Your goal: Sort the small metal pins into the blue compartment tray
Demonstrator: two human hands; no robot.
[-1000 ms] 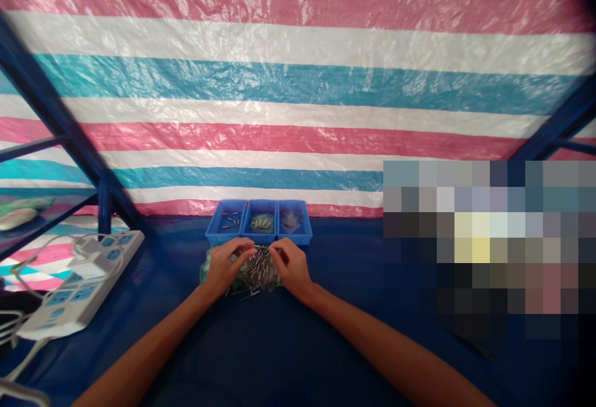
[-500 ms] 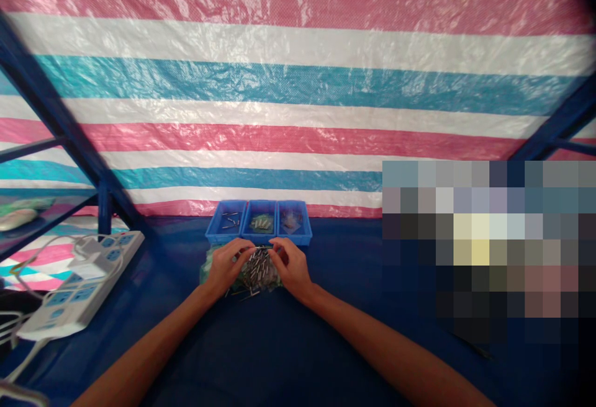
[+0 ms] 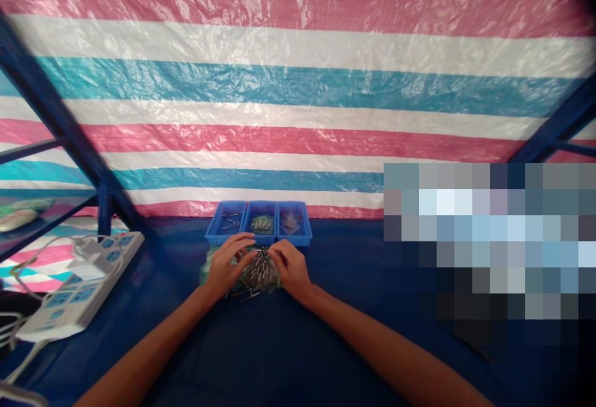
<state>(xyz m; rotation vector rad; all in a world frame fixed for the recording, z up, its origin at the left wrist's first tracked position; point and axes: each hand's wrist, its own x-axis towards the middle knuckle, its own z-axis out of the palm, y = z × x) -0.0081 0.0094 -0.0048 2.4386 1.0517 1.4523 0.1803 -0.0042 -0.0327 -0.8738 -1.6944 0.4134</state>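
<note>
My right hand (image 3: pixel 292 267) pinches one end of a thin metal pin (image 3: pixel 261 250), which points left over a pile of similar metal pins (image 3: pixel 259 275). Facing it, my left hand (image 3: pixel 227 264) has its thumb and fingers apart around the pin's other end. Whether the left thumb touches the pin is too small to tell. The pile lies on a crumpled, greenish clear plastic bag (image 3: pixel 207 268), partly hidden by both hands.
Behind the hands stand three joined blue bins: the left bin (image 3: pixel 213 231) with a few pins, the middle bin (image 3: pixel 260 239) and right bin (image 3: pixel 306 233) with bagged small parts. White power strips (image 3: pixel 93 308) with cables lie left on the blue table (image 3: pixel 261 357). Striped sheeting (image 3: pixel 298 90) hangs behind.
My left fingers have lifted and spread away from the thumb, loosening their pinch on the pin. My right hand has stayed in place, holding it.
</note>
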